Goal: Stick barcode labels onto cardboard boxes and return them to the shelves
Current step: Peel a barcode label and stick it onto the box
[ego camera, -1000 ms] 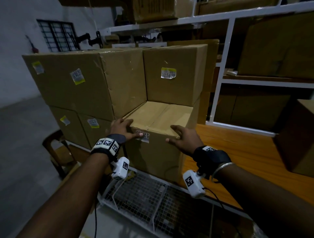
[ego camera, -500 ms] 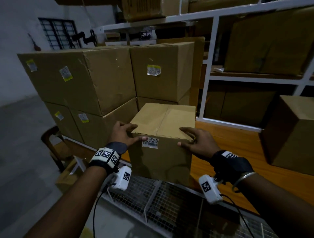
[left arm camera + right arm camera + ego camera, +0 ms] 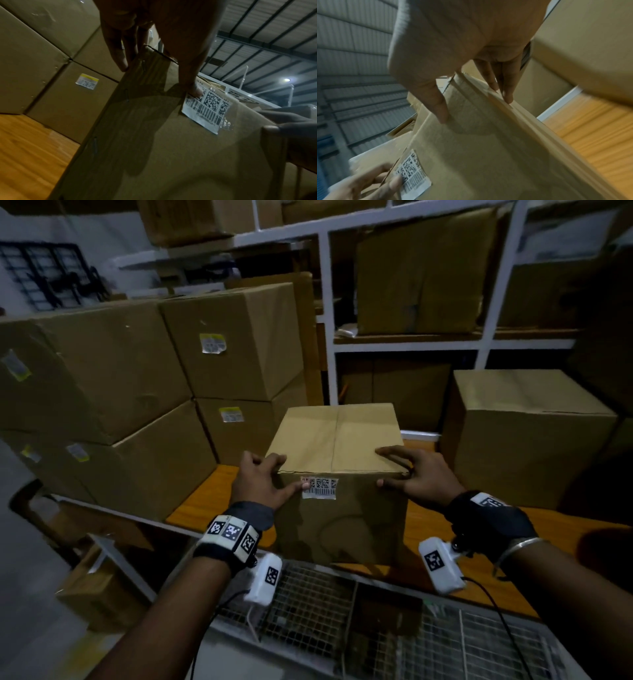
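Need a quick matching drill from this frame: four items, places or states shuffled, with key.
1. barcode label
2. left hand
3. right hand
4. yellow-edged label

A. grips the held box's right top corner
B. on the upper stacked box behind
C. on the held box's front face, near the top edge
D. thumb tip on the barcode label's left end

Pairs: 1-C, 2-D, 3-A, 4-B

Labelled box on table btwn stacked boxes left, single box right, shelves behind.
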